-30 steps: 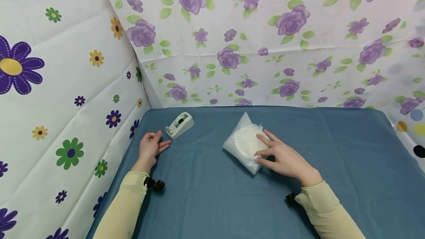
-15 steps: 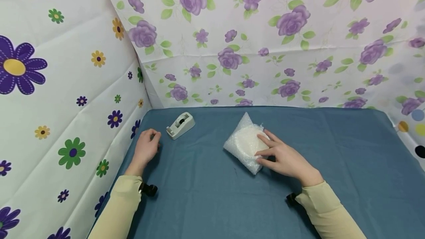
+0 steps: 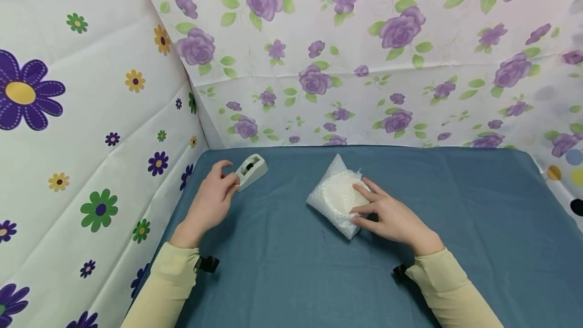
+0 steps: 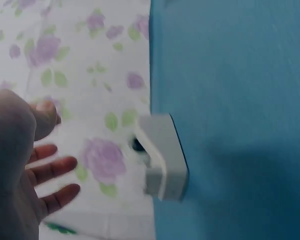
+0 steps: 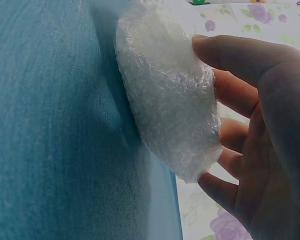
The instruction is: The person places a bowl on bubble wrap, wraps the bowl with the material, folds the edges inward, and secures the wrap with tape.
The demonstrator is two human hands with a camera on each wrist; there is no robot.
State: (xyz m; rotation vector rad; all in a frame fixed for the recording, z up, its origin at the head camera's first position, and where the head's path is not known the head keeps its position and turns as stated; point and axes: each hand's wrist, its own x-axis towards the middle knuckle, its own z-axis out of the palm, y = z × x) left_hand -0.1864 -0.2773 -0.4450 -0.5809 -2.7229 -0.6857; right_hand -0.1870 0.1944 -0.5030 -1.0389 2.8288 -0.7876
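A package in bubble wrap (image 3: 334,191), with a pale round thing inside, lies on the blue-covered table. My right hand (image 3: 389,216) rests on its right part with the fingers spread; in the right wrist view the fingertips touch one side of the bubble wrap (image 5: 165,90). At the far left stands a white tape dispenser (image 3: 253,170) with a roll in it. My left hand (image 3: 211,196) hovers at the dispenser's near left end, fingers loosely bent. In the left wrist view a gap shows between those fingers (image 4: 55,170) and the dispenser (image 4: 165,155). I see nothing held in that hand.
Blue cloth (image 3: 291,277) covers the table. A white sheet with purple roses (image 3: 314,80) hangs along the back edge, and another flowered sheet (image 3: 100,115) borders the left. A small black device (image 3: 209,264) sits at the left wrist.
My left hand first drew back from the tape dispenser to the left, then came forward and right to its near end, partly covering it. The right hand and the package have stayed put.
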